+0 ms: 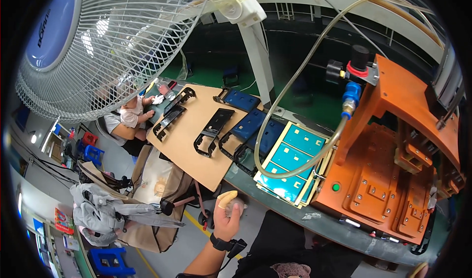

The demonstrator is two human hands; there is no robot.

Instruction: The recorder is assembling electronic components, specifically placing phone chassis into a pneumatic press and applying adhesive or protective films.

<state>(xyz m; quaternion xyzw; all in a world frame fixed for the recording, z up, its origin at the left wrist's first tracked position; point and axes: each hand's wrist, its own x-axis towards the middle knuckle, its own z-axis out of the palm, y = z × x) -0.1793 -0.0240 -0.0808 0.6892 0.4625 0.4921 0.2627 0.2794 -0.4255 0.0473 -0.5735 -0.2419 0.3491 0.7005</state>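
My left hand (227, 223) is raised in front of the bench edge, below the brown board (196, 172). A yellow finger cot covers its index finger, and the thumb stands apart from it; I see nothing held. A black strap (221, 243) circles that wrist. Only a small piece of my right hand (420, 270) shows at the lower right rim, below the orange press (376, 184), its fingers mostly cut off. Nearest on the bench lies a stack of cream-edged sheets with shiny teal panels (282, 182). Black plastic frames (216, 125) and blue-faced frames (248, 123) rest beyond it.
A large caged fan (132, 37) looms at upper left. A clear hose (284, 93) loops over the sheets to the press fitting. Left stands a beige stroller (160, 179) draped with a grey garment (101, 209). A person (123, 130) with a small child sits at the board's far side.
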